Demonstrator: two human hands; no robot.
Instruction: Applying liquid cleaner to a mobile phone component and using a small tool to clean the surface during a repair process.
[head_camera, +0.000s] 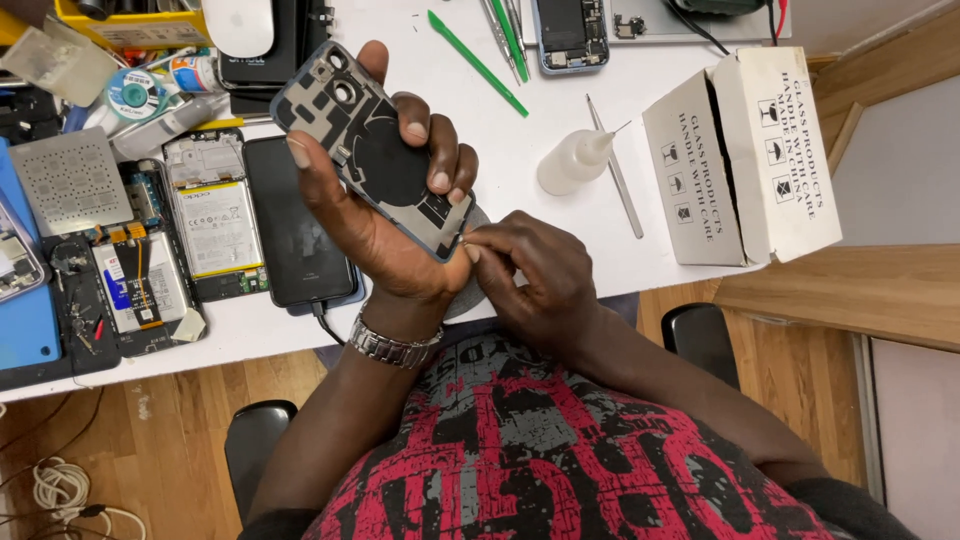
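Blue-edged phone back panel (375, 150), one, gripped by left hand (385, 215); right hand (530, 275) pinches its corner.

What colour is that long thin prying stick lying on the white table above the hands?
Green. The plastic prying stick lies slanted on the white table, clearest in the head view.

Only 1 view exists: a camera worn on the person's head, looking steeply down and slightly forward over the chest. It sits close, so both hands (400, 200) fill the centre, with the white table (560, 215) above them and wooden floor along the bottom and right.
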